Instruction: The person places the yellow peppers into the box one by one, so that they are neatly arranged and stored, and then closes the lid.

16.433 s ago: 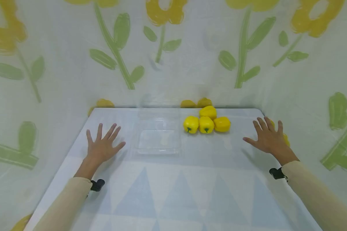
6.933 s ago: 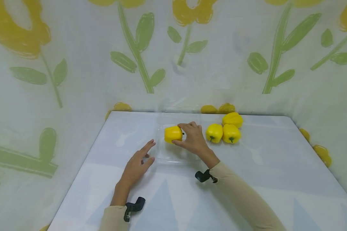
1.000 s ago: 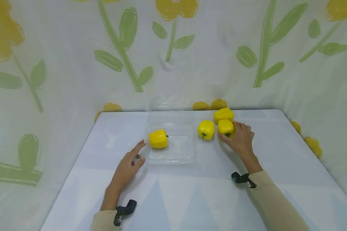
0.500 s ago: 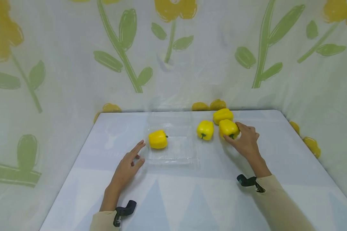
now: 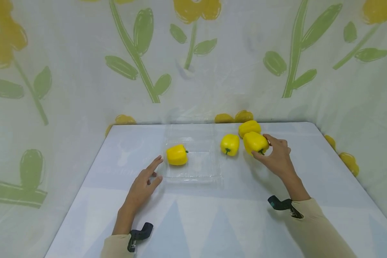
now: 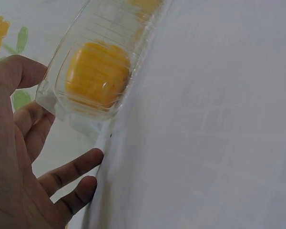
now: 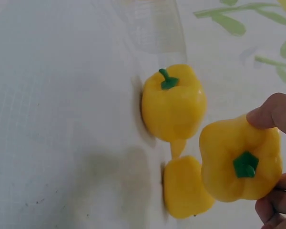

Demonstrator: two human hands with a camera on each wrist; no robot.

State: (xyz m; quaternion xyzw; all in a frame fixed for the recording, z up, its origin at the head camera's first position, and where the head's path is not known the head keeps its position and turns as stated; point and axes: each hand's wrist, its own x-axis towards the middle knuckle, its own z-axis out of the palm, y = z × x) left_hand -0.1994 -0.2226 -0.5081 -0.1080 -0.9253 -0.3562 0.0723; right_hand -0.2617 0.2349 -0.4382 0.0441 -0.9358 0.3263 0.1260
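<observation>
My right hand [image 5: 277, 156] holds a yellow bell pepper [image 5: 254, 142] between thumb and fingers; its green stem faces the camera in the right wrist view, where the pepper [image 7: 240, 160] appears apart from the table. Two more yellow peppers stand beside it: one on the left [image 5: 229, 145] with its stem forward, and one behind [image 5: 249, 128]. A clear plastic clamshell box [image 5: 201, 175] lies with its lid raised at the back, and a yellow pepper [image 5: 176, 155] sits in its left part. My left hand [image 5: 142, 188] rests its fingertips at the box's left edge, fingers loosely extended.
The white table [image 5: 193, 222] has pale blue triangles and ends at a curtain [image 5: 232, 71] printed with flowers. Yellow printed flowers [image 5: 348, 163] show past the table's edges. Each wrist carries a small black camera [image 5: 140, 233].
Over the last second my right hand has lifted the pepper and drawn it slightly right and towards me. Earlier, that hand carried another pepper into the box. The left hand stays put lately.
</observation>
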